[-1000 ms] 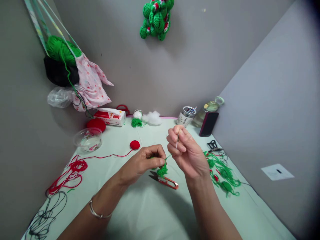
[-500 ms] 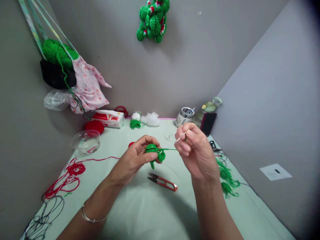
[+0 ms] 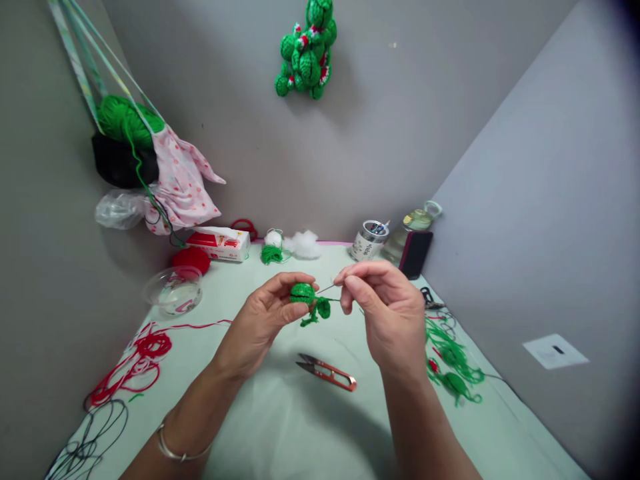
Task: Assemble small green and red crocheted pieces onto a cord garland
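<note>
The snips [image 3: 317, 368], dark pointed blades on an orange looped handle, lie nearest on the smooth pale green cloth of the bench [image 3: 280, 427]; just beyond, the left hand [image 3: 260, 317] is curled nearly closed, thumb and fingers pinching the green crocheted piece [image 3: 303, 293], a ribbed ball with small curly parts beside it; the right hand [image 3: 390, 307] has its thumb and fingertips closed on a thin needle [image 3: 327, 289], its tip toward the ball, with green yarn running between the piece and this hand.

Dark cord [image 3: 93, 433] loops loosely at left, below tangled red yarn [image 3: 154, 345]; green yarn pieces [image 3: 455, 360] spread at right; farther back, a clear round tub [image 3: 181, 293] has contents too unclear to tell; the printed tin [image 3: 367, 247] holds pens [image 3: 381, 228], near a see-through bottle [image 3: 396, 245] and dark phone [image 3: 416, 255]; fluffy white stuffing [image 3: 305, 245] sits at the back; above, a hanging black holder [image 3: 120, 162] carries a green yarn ball [image 3: 125, 120], and a bumpy crocheted cluster [image 3: 309, 57] hangs against the wall.
</note>
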A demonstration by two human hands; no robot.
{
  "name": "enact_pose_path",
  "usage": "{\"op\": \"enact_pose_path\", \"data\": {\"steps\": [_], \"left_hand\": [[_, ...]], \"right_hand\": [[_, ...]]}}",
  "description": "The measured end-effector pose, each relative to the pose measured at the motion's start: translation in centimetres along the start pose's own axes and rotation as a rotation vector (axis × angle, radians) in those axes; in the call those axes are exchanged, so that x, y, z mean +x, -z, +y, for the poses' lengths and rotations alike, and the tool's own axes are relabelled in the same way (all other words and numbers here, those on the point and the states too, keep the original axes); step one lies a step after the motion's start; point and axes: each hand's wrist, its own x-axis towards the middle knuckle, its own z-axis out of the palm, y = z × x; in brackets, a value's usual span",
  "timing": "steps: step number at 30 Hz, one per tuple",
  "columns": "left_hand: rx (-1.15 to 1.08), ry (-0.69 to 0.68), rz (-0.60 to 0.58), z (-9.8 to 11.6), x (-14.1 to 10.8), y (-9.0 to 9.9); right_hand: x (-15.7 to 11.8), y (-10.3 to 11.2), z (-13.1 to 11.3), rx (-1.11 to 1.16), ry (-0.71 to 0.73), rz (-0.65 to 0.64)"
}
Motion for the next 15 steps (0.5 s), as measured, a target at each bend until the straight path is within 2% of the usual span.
{"op": "enact_pose_path", "data": {"steps": [7,11,15], "left_hand": [[-0.011,0.006,0.000,-0.1,0.1,0.0],[-0.070,-0.007,-0.015,-0.3,0.0,-0.1],[-0.099,-0.061,-0.010,-0.5,-0.1,-0.3]], "right_hand": [[0.0,0.1,0.0,-0.023,-0.037,-0.031],[0.3,0.1,0.5,0.099,-0.118,-0.077],[0.5,-0.3,1.1,0.283,-0.261,-0.085]]}}
